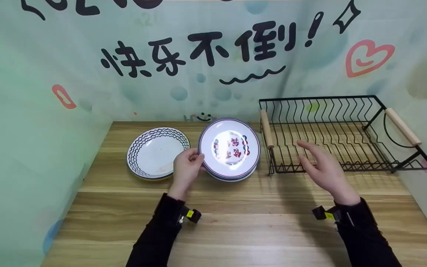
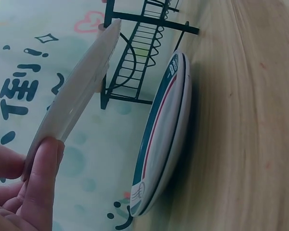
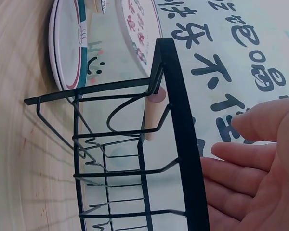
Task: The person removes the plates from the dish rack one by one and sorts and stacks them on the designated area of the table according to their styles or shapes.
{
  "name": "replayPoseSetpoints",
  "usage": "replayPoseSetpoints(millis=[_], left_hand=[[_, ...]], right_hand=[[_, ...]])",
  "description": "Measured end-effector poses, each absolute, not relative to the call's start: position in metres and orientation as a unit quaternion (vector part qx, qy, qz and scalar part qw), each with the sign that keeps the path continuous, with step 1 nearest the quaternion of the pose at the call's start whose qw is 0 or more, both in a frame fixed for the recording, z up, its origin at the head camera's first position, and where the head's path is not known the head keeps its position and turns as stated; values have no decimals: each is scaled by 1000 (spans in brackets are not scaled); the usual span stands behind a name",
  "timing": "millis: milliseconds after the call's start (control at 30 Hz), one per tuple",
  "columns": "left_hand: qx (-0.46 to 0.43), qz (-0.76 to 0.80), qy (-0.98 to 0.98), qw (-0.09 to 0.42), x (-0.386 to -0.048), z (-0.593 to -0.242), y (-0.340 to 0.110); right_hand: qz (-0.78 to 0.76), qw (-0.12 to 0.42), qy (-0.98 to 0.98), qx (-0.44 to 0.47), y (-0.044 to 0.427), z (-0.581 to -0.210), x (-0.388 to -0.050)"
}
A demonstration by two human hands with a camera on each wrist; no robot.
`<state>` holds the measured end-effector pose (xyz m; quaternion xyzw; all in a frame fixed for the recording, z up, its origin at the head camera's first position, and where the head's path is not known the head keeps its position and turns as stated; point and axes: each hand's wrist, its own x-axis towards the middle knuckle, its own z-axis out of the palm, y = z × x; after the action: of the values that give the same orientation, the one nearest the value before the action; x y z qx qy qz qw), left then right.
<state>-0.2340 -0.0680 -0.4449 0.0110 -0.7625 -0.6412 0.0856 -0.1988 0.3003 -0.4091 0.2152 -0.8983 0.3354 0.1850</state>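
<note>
My left hand (image 1: 185, 168) pinches the left edge of a white plate (image 1: 230, 144) with a dark rim and red characters in its middle. In the left wrist view this plate (image 2: 79, 89) is raised and tilted over other stacked plates (image 2: 161, 139), with a gap between. Thumb and fingers grip its near rim. My right hand (image 1: 324, 172) hovers at the front of a black wire dish rack (image 1: 317, 98), its fingers spread and holding nothing. In the right wrist view the right hand (image 3: 253, 175) is beside the rack's dark frame (image 3: 178, 120), palm showing.
A white plate or shallow bowl with a wavy black rim pattern (image 1: 158, 155) rests on the wooden table (image 1: 235, 230), left of the stack. Two wooden handles, left (image 1: 267, 128) and right (image 1: 402, 126), sit on the rack. A printed cloth (image 1: 161, 92) hangs behind.
</note>
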Motion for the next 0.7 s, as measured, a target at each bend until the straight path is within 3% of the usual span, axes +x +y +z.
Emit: replayPoseSetpoints(millis=[700], left_hand=[[33, -641, -766, 42, -243, -463, -69]], right_hand=[[316, 185, -906, 211, 306, -414, -196]])
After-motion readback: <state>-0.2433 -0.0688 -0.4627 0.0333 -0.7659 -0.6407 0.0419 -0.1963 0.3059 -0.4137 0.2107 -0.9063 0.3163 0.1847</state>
